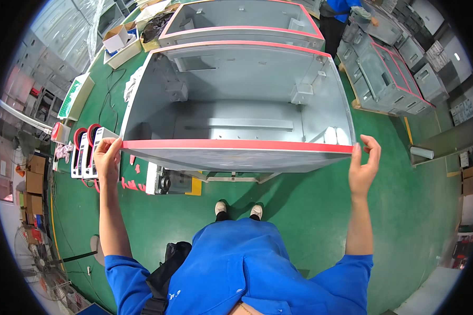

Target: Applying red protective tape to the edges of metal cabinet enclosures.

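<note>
A large grey metal cabinet shell [231,157] lies in front of me with its open side up. Red tape [236,144] runs along its near rim, and the other rims carry red strips too. At the near left corner, my left hand [107,157] is closed in a pinch on the tape's end. My right hand [363,170] is at the near right corner, its thumb against the tape's other end. The fingers of that hand are bent but stand apart from the thumb.
Beyond it lies a second grey cabinet shell [242,35]. On the left are two tape dispensers [84,152], loose red tape pieces [134,185] and a white bin [76,97]. A co-worker [339,18] in blue stands at the far right, near stacked cabinets [383,79].
</note>
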Motion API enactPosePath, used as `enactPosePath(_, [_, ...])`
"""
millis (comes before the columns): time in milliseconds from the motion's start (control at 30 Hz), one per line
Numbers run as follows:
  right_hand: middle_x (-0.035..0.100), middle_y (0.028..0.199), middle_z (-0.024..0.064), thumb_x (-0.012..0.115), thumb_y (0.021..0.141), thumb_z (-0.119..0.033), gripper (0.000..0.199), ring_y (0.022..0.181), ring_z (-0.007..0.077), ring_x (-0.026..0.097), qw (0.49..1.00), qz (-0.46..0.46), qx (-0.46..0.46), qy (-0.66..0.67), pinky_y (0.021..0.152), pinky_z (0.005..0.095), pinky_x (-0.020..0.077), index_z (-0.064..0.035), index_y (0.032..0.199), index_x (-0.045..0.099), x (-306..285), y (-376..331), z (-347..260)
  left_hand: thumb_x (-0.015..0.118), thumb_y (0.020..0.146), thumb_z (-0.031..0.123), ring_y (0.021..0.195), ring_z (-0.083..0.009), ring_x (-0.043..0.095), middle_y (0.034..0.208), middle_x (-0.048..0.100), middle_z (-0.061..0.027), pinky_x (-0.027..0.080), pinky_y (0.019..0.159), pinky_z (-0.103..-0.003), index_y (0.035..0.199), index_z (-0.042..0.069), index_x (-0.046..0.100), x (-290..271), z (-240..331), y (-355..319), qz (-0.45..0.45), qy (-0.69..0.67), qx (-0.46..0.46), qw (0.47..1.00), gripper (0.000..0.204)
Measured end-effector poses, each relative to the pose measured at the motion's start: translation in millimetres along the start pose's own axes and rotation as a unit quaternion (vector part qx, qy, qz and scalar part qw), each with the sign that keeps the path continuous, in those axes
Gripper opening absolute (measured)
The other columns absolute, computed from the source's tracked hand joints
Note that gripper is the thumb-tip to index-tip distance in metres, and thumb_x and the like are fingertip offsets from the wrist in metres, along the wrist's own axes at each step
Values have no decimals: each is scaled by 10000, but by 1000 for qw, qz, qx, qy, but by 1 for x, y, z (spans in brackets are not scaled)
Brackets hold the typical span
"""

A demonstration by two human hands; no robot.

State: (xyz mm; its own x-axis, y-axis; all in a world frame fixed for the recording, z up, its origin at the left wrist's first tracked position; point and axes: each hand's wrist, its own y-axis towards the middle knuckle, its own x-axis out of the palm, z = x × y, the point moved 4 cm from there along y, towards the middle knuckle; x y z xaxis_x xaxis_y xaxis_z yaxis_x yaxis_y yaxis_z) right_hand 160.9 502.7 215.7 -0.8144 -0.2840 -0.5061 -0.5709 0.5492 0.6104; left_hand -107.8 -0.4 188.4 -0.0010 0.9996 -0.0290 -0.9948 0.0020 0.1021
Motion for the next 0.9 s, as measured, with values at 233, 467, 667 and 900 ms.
enactPosePath(233, [472, 1199, 164, 607, 731, -119, 464, 1144, 316, 422, 959, -142, -233, -73, 963, 433, 315, 10, 1156, 473, 57, -32, -82, 640, 754, 69, 450, 1, 344, 586, 476, 55, 201, 393, -153, 728, 54, 560, 2, 4, -1, -7, 17, 8, 1000, 86])
enactPosePath(467, [426, 1254, 198, 609, 733, -169, 543, 1191, 327, 381, 937, -183, -276, -113, 999, 455, 265, 47, 1198, 429, 85, -47, -98, 642, 749, 79, 437, 1, 360, 596, 514, 34, 221, 387, -152, 732, 35, 574, 4, 6, -4, 8, 31, 9, 999, 83])
enactPosePath(667, [423, 1255, 203, 600, 736, -155, 542, 1188, 334, 383, 932, -176, -285, -137, 1006, 457, 250, 49, 1205, 420, 91, -52, -99, 650, 736, 62, 430, -15, 381, 580, 520, 16, 235, 378, -162, 722, 17, 578, 5, 8, -4, 1, -2, -5, 1000, 86])
enactPosePath(900, [422, 1250, 211, 597, 725, -110, 538, 1192, 337, 376, 929, -173, -294, -143, 1009, 460, 245, 61, 1202, 417, 93, -54, -101, 668, 721, 83, 430, -21, 388, 580, 526, 10, 246, 381, -166, 716, 28, 577, 0, 7, -1, 2, 20, -42, 999, 107])
